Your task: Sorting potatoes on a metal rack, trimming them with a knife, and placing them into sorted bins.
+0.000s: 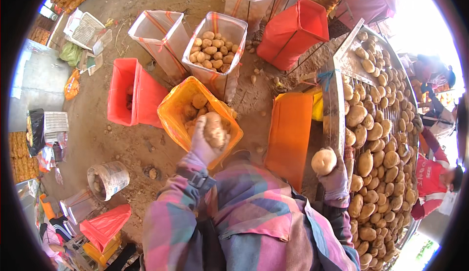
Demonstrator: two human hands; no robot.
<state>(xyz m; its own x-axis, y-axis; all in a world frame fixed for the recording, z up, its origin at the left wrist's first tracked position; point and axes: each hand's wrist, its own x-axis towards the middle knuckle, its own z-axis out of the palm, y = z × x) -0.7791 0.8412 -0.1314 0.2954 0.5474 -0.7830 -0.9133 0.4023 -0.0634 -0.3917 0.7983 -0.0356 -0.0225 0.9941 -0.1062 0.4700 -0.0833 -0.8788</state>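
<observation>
My gloved left hand point(203, 147) grips a large knobbly potato point(214, 131) over the mouth of a yellow-orange mesh sack point(169, 106). Inside that sack lie more potatoes point(199, 101). On my other side, my gloved right hand point(335, 183) holds a round pale potato point(324, 161) beside the metal edge point(334, 117) of a slatted sorting table. Many potatoes point(374, 131) cover the table's slats. An orange panel point(289, 139) hangs between the sack and the table edge.
Beyond the mesh sack stand a clear bag of potatoes point(213, 53), another clear bag point(157, 29) and red bags point(122, 91) point(293, 32). A dirty bucket point(109, 180) sits at left. Across the table a person in red point(432, 175) reaches over the potatoes.
</observation>
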